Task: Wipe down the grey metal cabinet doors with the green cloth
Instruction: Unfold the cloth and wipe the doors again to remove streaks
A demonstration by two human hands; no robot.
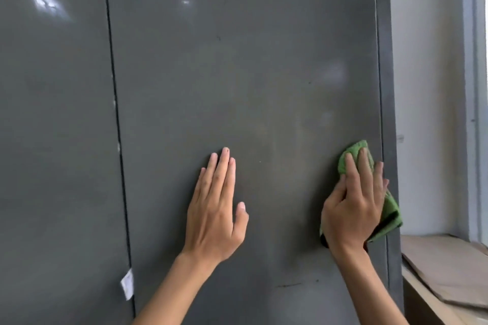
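Green cloth [355,150] sits bunched against the right-hand cabinet door [264,74], close to that door's right edge. The right hand [353,206] presses it to the metal with fingers laid nearly straight over it and the thumb along its left side, and a fold hangs out below the palm. The left hand [214,208] lies flat and open on the same door, well apart from the cloth and holding nothing. A dark seam [116,113] divides this door from the left door [52,113], with a small white tag [127,283] low on the seam. Brown paper [449,272] lies on a ledge to the right.
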